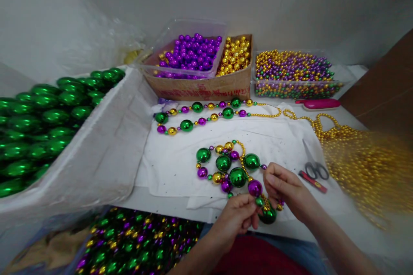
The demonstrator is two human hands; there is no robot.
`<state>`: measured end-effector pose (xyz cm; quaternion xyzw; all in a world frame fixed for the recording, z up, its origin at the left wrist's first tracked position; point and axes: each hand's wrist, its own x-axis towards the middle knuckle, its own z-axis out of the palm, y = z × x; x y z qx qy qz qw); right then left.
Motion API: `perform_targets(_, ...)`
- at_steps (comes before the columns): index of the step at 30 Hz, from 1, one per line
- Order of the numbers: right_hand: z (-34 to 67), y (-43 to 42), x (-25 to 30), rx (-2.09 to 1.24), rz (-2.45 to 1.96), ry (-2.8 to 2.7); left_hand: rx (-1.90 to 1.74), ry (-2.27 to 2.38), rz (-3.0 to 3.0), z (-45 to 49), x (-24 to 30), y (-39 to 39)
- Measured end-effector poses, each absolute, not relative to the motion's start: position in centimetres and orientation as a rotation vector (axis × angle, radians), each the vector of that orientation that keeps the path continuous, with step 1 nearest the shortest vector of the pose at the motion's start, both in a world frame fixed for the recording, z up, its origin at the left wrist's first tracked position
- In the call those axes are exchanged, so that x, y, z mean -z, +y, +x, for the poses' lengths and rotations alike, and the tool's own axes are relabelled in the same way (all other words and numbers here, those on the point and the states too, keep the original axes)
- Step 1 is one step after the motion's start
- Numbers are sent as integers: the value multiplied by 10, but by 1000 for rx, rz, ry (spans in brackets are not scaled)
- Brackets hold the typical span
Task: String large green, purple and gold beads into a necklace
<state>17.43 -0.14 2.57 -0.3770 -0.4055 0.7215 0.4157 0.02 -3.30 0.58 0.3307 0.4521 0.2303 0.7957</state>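
A bead necklace [238,177] of large green, purple and gold balls lies heaped on the white cloth near my body. At its near right edge my left hand [240,215] pinches the strand beside a small green bead. My right hand [284,182] is closed on the strand a little to the right, next to a small purple bead; the fingertips partly hide what they grip. A large green bead [267,215] with a gold piece on it hangs between the two hands. Farther back, a second necklace [201,121] is stretched out in a long loop.
Green balls fill a white foam box [106,146] on the left. Behind stand a cardboard box [200,89] and a clear tub [297,82] of beads. Scissors [316,171], a red cutter [312,181], a pink tool [322,103] and gold bead strands [364,159] lie right. Finished-looking strands [135,240] are below.
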Motion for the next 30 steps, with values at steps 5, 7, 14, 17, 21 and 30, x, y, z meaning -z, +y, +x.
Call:
perform_targets(5,180,34,-69,-1809,-780,-986,-531,857,962,-12,-55,14)
perform_targets(7,180,54,-112,-1681,-695,-1132,-641,858,1102,-15,-92,42)
perform_targets(14,182,87,-245,-1154,-547,-1377,-951,854,1943,-26,-217,109)
perform_targets(17,188,94,-216,-1324,-575,-1303,-753,860,2103,-29,-202,117)
perform_targets(21,189,106,-150,-1639,-735,-1217,-543,890,2063,-33,-152,124)
perform_targets(30,166,105,-88,-1823,-1298,-1783,-216,900,1882,-30,-105,104)
